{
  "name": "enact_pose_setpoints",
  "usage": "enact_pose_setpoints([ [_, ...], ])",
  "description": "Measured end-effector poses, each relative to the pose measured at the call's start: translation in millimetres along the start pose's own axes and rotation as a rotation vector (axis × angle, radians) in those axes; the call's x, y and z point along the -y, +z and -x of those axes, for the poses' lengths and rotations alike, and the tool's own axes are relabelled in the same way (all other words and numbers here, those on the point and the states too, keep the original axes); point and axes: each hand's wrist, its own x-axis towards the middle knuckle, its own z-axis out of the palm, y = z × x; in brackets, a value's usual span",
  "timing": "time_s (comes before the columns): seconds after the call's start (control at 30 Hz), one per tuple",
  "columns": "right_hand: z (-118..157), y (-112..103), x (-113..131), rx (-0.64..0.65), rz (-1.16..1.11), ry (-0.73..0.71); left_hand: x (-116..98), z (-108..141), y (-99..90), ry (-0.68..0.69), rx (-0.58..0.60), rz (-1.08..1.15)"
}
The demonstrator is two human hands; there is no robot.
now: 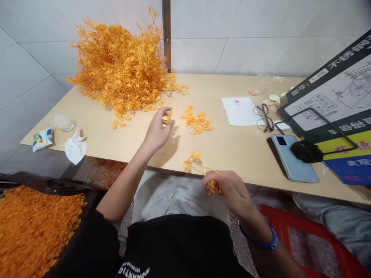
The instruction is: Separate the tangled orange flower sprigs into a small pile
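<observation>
My left hand (159, 129) is raised over the middle of the table, fingers curled round a small orange sprig piece (167, 117). At the table's front edge my right hand (230, 189) is closed on an orange sprig (214, 188). A thin stem runs out of that hand to a leafy tip (191, 160) over the edge. Between the hands and the wall lie a few loose orange sprigs (197, 121). A large heap of branching orange sprigs (118, 65), seemingly artificial, stands at the back left.
Lower left, a black-lined container (37, 175) is full of small orange pieces (37, 227). A tissue (75, 146) and small packet (43, 139) lie at the table's left. Paper (239, 112), glasses (264, 117), a phone (298, 158) and a printed box (333, 96) are at right. Below is a red stool (278, 220).
</observation>
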Motion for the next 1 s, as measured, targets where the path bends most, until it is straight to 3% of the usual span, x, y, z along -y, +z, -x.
enact_pose_setpoints([
  [0.07, -1, -5, -1, -0.028, 0.048, -0.029, -1, -6, 11.3, -0.008, 0.102, -0.227],
  [0.13, 2, -8, -8, -0.044, 0.020, -0.033, -3, 4, 18.5, 0.096, 0.114, -0.288],
  [0.2, 6, -9, -15, -0.052, -0.047, -0.026, -6, 25, 23.8, 0.206, 0.074, -0.157],
  [0.23, 8, -9, -18, -0.059, -0.078, -0.022, -9, 37, 26.2, 0.200, 0.119, -0.027],
  [0.4, 11, -7, -24, -0.097, -0.172, 0.031, -19, 82, 34.9, -0.133, 0.664, 0.715],
  [0.47, 10, -4, -23, -0.106, -0.215, 0.029, -19, 88, 34.7, -0.183, 0.756, 0.781],
  [0.53, 9, -3, -24, -0.147, -0.210, 0.022, -18, 91, 32.5, -0.277, 0.776, 0.761],
  [0.6, 9, -1, -26, -0.187, -0.158, 0.028, -15, 91, 30.1, -0.376, 0.736, 0.754],
  [0.67, 10, -1, -30, -0.169, -0.095, 0.019, -11, 90, 28.7, -0.402, 0.623, 0.728],
  [0.8, 9, -3, -36, 0.034, 0.021, 0.020, -7, 90, 27.7, -0.262, 0.247, 0.477],
  [0.87, 9, -5, -38, 0.116, -0.073, 0.104, -10, 92, 26.6, -0.160, 0.112, 0.365],
  [0.93, 8, -5, -39, 0.177, -0.288, 0.209, -15, 95, 25.5, -0.039, 0.072, 0.298],
  [1.0, 7, -3, -39, 0.234, -0.489, 0.289, -19, 99, 25.3, 0.047, 0.131, 0.269],
])
